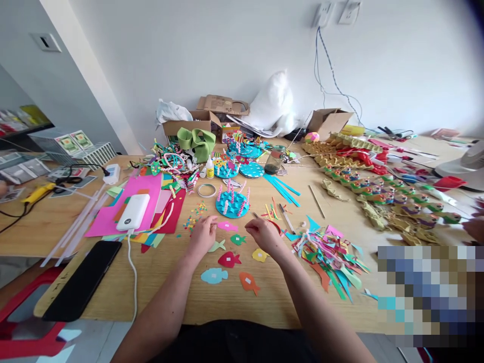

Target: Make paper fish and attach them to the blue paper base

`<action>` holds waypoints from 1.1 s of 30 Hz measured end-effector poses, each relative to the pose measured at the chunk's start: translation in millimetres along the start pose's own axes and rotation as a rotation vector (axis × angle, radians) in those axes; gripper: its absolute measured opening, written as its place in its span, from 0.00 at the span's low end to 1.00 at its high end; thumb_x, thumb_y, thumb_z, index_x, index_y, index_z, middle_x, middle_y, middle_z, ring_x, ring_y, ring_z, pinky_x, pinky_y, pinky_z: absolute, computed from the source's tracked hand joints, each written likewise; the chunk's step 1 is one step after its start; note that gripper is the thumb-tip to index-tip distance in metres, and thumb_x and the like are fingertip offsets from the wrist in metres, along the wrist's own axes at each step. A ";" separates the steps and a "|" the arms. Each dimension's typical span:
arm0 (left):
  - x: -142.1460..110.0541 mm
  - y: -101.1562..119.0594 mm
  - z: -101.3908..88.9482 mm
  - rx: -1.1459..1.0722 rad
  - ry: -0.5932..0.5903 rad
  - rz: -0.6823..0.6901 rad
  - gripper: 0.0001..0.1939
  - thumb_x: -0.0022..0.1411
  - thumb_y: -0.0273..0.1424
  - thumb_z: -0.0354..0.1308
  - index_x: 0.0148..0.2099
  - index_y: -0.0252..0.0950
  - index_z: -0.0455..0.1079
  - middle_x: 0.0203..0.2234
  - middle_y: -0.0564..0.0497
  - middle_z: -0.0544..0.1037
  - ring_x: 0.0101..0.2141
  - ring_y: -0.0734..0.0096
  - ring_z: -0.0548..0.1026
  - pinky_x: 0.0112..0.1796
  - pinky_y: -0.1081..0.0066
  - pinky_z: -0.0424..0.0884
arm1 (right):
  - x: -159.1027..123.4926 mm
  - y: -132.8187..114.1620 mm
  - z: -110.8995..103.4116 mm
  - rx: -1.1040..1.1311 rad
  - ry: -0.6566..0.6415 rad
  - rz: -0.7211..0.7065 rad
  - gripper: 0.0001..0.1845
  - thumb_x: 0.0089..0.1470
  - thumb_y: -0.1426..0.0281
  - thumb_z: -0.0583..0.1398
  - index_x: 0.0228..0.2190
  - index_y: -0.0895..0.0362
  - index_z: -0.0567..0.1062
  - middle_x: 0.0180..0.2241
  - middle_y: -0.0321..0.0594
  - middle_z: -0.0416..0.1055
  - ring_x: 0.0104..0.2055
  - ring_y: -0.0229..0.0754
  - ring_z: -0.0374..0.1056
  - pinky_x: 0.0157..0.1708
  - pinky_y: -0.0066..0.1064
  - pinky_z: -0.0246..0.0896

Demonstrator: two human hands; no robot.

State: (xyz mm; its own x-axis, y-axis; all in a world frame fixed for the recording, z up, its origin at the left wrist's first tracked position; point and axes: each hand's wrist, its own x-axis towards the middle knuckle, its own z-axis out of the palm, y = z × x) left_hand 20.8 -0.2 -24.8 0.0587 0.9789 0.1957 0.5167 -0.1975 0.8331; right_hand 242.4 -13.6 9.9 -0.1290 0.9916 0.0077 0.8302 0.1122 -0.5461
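Observation:
My left hand [204, 236] is closed, its fingertips pinched at the left end of a pink paper fish [228, 227]. My right hand [263, 235] is closed too, thumb and finger pressed together right of that fish. Whatever either pinch holds is too small to make out. Between and below my hands lie more paper fish: green [238, 239], pale green [217, 246], red [229, 259], yellow [260, 254], light blue [214, 276] and orange [249, 283]. Most carry a small white square. Red-handled scissors [275, 226] lie partly hidden behind my right hand.
Beyond my hands stands a blue disc [232, 205] with pink twisted stems. Paper scraps [328, 252] lie right; a white power bank [133, 212], phone [83, 280] and coloured sheets [108, 214] left. Painted egg-carton strips [378, 186] cover the far right, near another person's hand [474, 227].

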 end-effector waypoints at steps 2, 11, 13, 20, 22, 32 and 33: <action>-0.6 -0.1 0.6 0.010 -0.022 0.017 0.19 0.55 0.18 0.53 0.46 0.41 0.72 0.37 0.46 0.79 0.45 0.59 0.73 0.53 0.60 0.64 | 3.2 -3.4 5.4 -0.028 -0.011 -0.023 0.10 0.54 0.73 0.58 0.33 0.55 0.80 0.36 0.41 0.77 0.40 0.41 0.71 0.40 0.26 0.58; -3.5 1.8 -0.5 -0.012 -0.107 0.053 0.23 0.54 0.16 0.53 0.49 0.41 0.73 0.41 0.47 0.79 0.49 0.60 0.71 0.57 0.60 0.59 | 14.7 -20.6 22.6 -0.310 -0.126 -0.282 0.23 0.56 0.79 0.51 0.49 0.52 0.76 0.41 0.45 0.72 0.45 0.45 0.64 0.44 0.31 0.55; -4.5 2.4 0.2 -0.017 -0.119 0.062 0.24 0.53 0.16 0.53 0.50 0.42 0.72 0.43 0.47 0.78 0.50 0.60 0.70 0.57 0.61 0.59 | 15.2 -24.1 25.9 -0.396 -0.148 -0.317 0.25 0.56 0.79 0.51 0.51 0.51 0.74 0.41 0.48 0.69 0.45 0.47 0.62 0.44 0.33 0.55; -7.5 6.4 0.8 0.204 -0.148 0.107 0.29 0.53 0.14 0.49 0.55 0.39 0.68 0.43 0.45 0.77 0.49 0.61 0.70 0.56 0.62 0.59 | 13.8 -22.2 27.3 -0.479 -0.182 -0.333 0.24 0.57 0.77 0.52 0.53 0.48 0.72 0.43 0.49 0.65 0.46 0.49 0.59 0.41 0.34 0.54; -7.8 7.3 0.7 0.352 -0.165 0.139 0.30 0.54 0.13 0.48 0.57 0.38 0.65 0.43 0.46 0.77 0.49 0.62 0.70 0.54 0.63 0.60 | 13.8 -20.4 24.8 -0.471 -0.190 -0.335 0.24 0.56 0.77 0.52 0.52 0.47 0.72 0.42 0.48 0.65 0.45 0.48 0.59 0.41 0.33 0.53; -8.5 11.5 0.6 0.578 -0.170 0.198 0.28 0.55 0.14 0.48 0.58 0.34 0.63 0.44 0.44 0.76 0.49 0.63 0.70 0.52 0.64 0.63 | 19.7 -21.1 26.6 -0.467 -0.176 -0.399 0.23 0.57 0.76 0.52 0.51 0.48 0.73 0.40 0.48 0.65 0.44 0.49 0.57 0.41 0.35 0.52; -8.6 12.2 0.5 0.585 -0.171 0.191 0.28 0.55 0.14 0.48 0.58 0.34 0.63 0.44 0.44 0.76 0.49 0.63 0.70 0.52 0.64 0.63 | 19.6 -20.1 26.0 -0.459 -0.176 -0.398 0.24 0.57 0.77 0.53 0.51 0.48 0.73 0.40 0.47 0.65 0.44 0.48 0.57 0.41 0.34 0.52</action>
State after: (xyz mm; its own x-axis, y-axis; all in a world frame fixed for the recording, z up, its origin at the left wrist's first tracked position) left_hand 27.1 -11.0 -16.5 0.3066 0.9333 0.1872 0.8617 -0.3557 0.3620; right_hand 209.1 1.9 -0.8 -0.5304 0.8474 -0.0234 0.8435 0.5249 -0.1141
